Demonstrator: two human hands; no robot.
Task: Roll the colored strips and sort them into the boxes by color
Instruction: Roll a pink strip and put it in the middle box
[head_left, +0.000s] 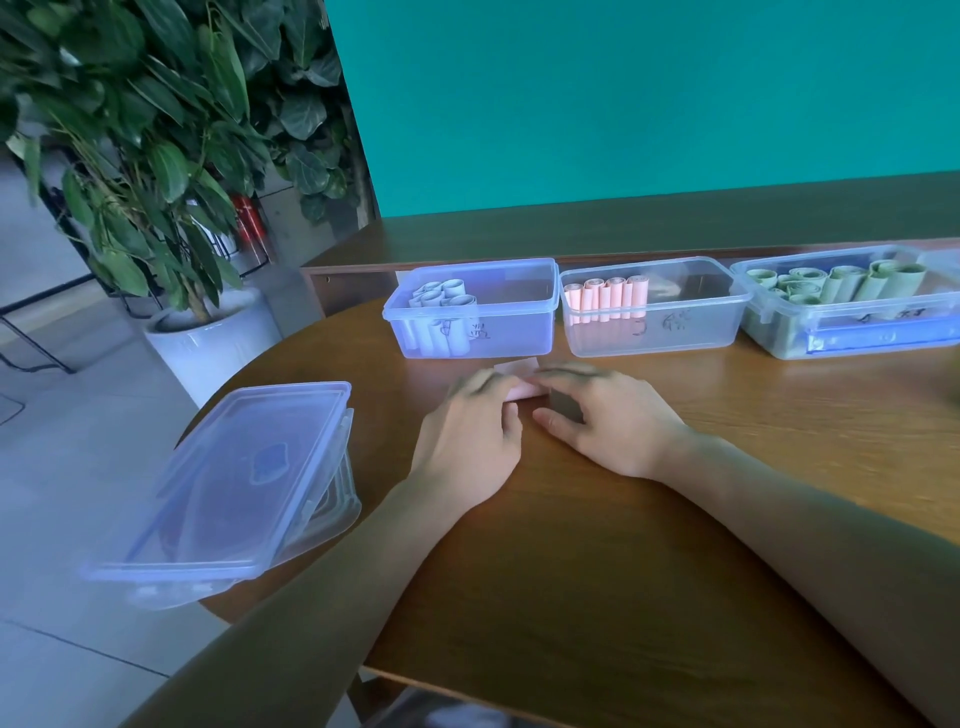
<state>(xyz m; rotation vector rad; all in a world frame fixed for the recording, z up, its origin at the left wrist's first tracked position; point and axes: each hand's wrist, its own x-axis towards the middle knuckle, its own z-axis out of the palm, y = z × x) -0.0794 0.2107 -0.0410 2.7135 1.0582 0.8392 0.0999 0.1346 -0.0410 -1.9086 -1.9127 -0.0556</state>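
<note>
**Ann:** Fingers (485, 384) of the left hand (467, 436) are curled over one end of a pink strip (519, 384), and the right hand (613, 421) has its fingers bent over the other end. Both hands hold it on the wooden table (623, 545), just in front of the boxes.

**Ben:** How rolled is it?

**Ann:** Partly. A pink roll shows between the two hands, and a flat pale tail lies just beyond it, toward the boxes. Motion blur hides how tight it is.

**Ben:** And the boxes?

**Ann:** Three clear plastic boxes in a row at the far side. The left box (519, 332) has pale blue rolls (441, 299) at its left end. The middle box (696, 327) has pink rolls (605, 296) standing side by side at its left end. The right box (779, 332) is crowded with green rolls (841, 283).

**Ben:** Anything else?

**Ann:** A lidded clear container (234, 493) sits tilted at the table's left edge, overhanging it. A potted plant (156, 130) stands on the floor behind, with a teal wall (649, 93) beyond the table.
</note>
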